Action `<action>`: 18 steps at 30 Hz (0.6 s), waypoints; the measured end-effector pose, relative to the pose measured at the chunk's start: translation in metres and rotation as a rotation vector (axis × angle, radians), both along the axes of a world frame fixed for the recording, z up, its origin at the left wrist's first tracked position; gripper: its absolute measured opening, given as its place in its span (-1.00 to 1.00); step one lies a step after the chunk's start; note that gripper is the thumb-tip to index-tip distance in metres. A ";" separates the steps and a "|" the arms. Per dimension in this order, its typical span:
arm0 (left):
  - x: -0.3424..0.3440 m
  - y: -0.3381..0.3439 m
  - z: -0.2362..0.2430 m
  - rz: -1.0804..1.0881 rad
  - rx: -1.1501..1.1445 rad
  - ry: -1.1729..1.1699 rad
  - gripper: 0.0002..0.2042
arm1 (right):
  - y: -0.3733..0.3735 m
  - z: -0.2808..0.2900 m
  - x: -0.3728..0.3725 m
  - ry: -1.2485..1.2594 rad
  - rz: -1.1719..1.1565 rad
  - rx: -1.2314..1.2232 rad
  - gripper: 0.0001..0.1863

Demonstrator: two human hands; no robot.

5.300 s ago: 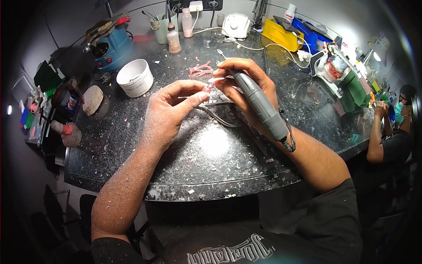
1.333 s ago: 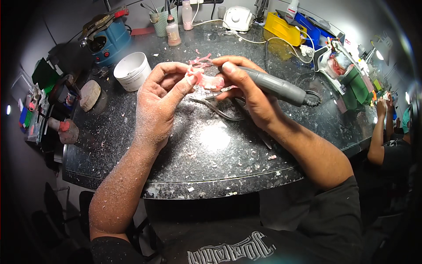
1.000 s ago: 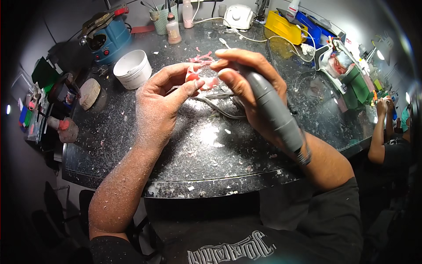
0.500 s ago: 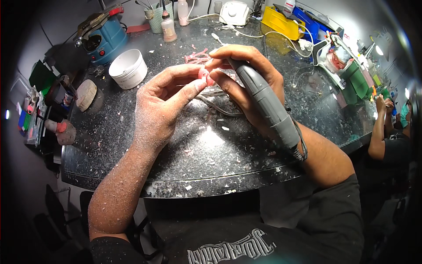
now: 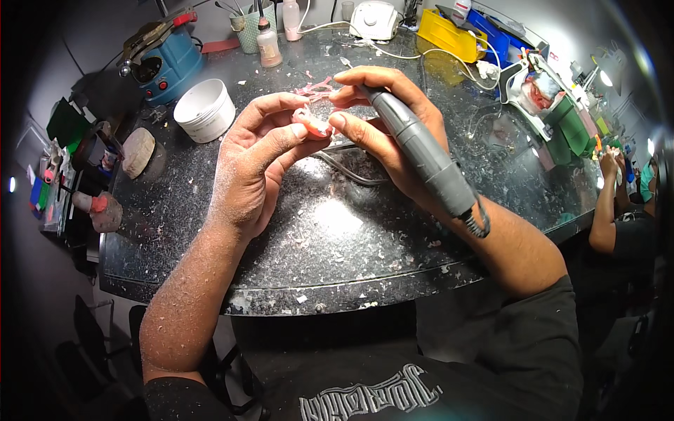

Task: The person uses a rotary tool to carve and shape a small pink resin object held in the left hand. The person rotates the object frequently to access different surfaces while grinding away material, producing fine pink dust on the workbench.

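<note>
A small pink and whitish denture piece point(image 5: 316, 125) is pinched between the fingertips of my left hand point(image 5: 242, 165), which is dusted with pale powder. My right hand point(image 5: 407, 119) holds a dark grey rotary handpiece point(image 5: 425, 151) lying along the palm. Its slim metal bur point(image 5: 345, 63) points up and away, clear of the denture. The right thumb and fingertips touch the right side of the denture. Behind the fingers lies a branching pink piece point(image 5: 316, 89) on the bench.
Shavings litter the dark speckled bench point(image 5: 330, 259). Left stand a white tub point(image 5: 204, 112), a blue machine point(image 5: 172, 67) and a plaster block point(image 5: 138, 152). At the back are a dropper bottle point(image 5: 269, 45), a white control box point(image 5: 374, 21) and a yellow bin point(image 5: 449, 36). A co-worker's hands point(image 5: 612, 163) show far right.
The denture has been turned and shifted slightly left, so more of it shows. My left fingers have moved with it; the handpiece has tilted a little in my right hand.
</note>
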State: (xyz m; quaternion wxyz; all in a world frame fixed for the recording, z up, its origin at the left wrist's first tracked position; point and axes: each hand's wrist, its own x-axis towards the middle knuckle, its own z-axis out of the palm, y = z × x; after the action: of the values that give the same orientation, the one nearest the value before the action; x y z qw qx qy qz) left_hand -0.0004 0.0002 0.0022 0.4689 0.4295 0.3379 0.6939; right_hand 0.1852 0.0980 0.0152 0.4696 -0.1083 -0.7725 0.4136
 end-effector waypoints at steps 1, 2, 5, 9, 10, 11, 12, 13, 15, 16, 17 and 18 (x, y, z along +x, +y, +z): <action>0.000 0.001 -0.001 -0.007 0.015 0.008 -0.66 | 0.001 0.000 0.000 0.001 0.004 0.003 -0.59; 0.000 0.001 -0.002 -0.014 0.029 0.016 -0.65 | 0.003 -0.001 0.001 0.003 0.009 0.007 -0.58; 0.001 0.002 -0.002 -0.024 0.064 -0.019 -0.66 | 0.003 -0.003 -0.003 0.062 0.021 -0.046 -0.55; 0.002 -0.001 0.002 -0.021 0.066 -0.060 -0.67 | 0.001 0.000 0.000 0.081 0.211 -0.407 -0.52; 0.005 0.000 0.002 0.018 0.032 -0.028 -0.65 | 0.003 0.000 0.000 0.104 0.162 -0.322 -0.52; 0.007 0.001 0.003 0.057 -0.001 0.005 -0.64 | 0.006 -0.001 0.000 0.127 0.112 -0.238 -0.52; 0.007 0.001 0.002 0.079 -0.001 0.077 -0.67 | 0.007 -0.001 0.000 0.150 0.061 -0.153 -0.52; 0.006 0.002 0.000 0.102 -0.004 0.148 -0.70 | 0.006 0.000 -0.001 0.195 0.065 -0.175 -0.53; 0.011 0.000 0.001 0.150 -0.019 0.212 -0.82 | 0.009 0.001 0.002 0.118 -0.020 0.052 -0.51; 0.011 -0.002 0.002 0.163 -0.002 0.245 -0.83 | 0.009 0.000 0.003 0.078 -0.063 0.163 -0.51; 0.012 -0.003 0.003 0.176 0.015 0.279 -0.83 | 0.008 -0.001 0.002 0.091 -0.057 0.164 -0.51; 0.013 -0.004 0.003 0.189 0.031 0.312 -0.84 | 0.009 -0.002 0.001 0.115 -0.082 0.213 -0.52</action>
State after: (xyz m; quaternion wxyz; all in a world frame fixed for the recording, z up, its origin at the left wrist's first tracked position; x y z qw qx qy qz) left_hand 0.0123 -0.0040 0.0053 0.3366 0.5057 0.4346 0.6649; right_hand 0.1857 0.1073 0.0133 0.5385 -0.0651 -0.7788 0.3152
